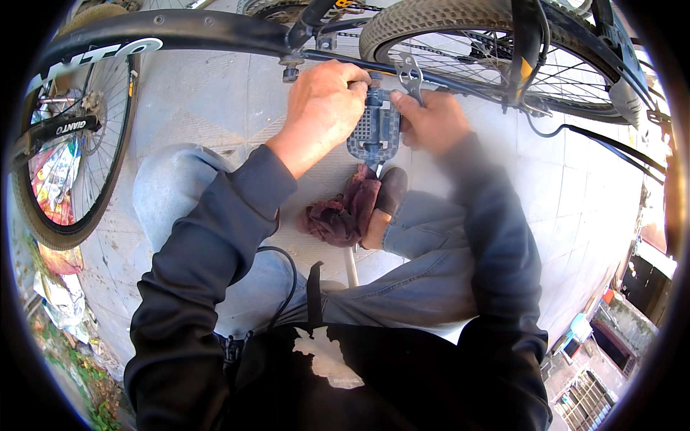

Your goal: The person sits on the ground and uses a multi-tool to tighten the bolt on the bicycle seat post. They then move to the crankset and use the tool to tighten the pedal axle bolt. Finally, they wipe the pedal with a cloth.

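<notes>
Two bits of white lettering in the head view: black frame (215,32), fork leg (44,136). Left hand (323,104) is curled at the top of the pedal (373,129), can't tell if it's pinching; right hand (437,122) is clamped on a flat wrench (410,74), pedal right between them.

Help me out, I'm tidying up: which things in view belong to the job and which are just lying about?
Belong to the job:
pedal, left hand at its upper end
flat metal wrench, in the right hand
black bicycle frame

Seem just lying about:
dark red cloth by the shoe, perhaps a rag
crumpled wrapping at far left
</notes>
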The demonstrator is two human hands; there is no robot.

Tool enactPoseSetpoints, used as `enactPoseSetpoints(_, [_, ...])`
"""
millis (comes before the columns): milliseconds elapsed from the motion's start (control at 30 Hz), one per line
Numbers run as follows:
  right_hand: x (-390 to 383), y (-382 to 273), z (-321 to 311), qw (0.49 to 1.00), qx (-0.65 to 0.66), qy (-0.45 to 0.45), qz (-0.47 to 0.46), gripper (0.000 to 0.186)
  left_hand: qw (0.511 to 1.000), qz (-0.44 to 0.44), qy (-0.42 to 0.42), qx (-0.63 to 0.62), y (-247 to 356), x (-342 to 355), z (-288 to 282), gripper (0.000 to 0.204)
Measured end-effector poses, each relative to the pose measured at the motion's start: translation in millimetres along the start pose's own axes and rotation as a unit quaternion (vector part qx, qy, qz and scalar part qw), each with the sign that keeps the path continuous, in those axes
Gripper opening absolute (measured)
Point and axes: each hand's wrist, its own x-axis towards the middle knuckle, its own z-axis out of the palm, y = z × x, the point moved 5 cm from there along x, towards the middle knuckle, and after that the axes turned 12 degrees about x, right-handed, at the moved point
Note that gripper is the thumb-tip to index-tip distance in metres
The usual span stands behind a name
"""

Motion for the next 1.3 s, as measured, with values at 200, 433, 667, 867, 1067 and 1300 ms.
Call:
enactPoseSetpoints(200, [1,0,-4,1.0,-0.022,0.003,0.002,0.043,0.999,0.049,0.021,-0.009,9,-11,-2,0.017])
enactPoseSetpoints(433, [3,-1,-13,1.0,0.014,0.008,-0.002,0.032,0.996,-0.076,-0.03,-0.042,-14,-35,22,0.048])
enactPoseSetpoints(667, [11,8,-27,0.993,-0.085,-0.025,-0.077,0.019,0.896,-0.238,-0.215,-0.309,-16,-51,38,0.034])
enactPoseSetpoints(867, [9,1,-28,0.967,-0.202,-0.051,-0.148,0.018,0.91,-0.22,-0.209,-0.282,-11,-50,30,0.033])
enactPoseSetpoints(1067, [23,9,-31,0.922,-0.307,-0.067,-0.227,0.019,0.918,-0.212,-0.212,-0.26,-11,-50,27,0.033])
enactPoseSetpoints(1300, [38,14,-30,0.914,-0.328,-0.06,-0.231,0.02,0.932,-0.201,-0.205,-0.223,-13,-49,31,0.033])
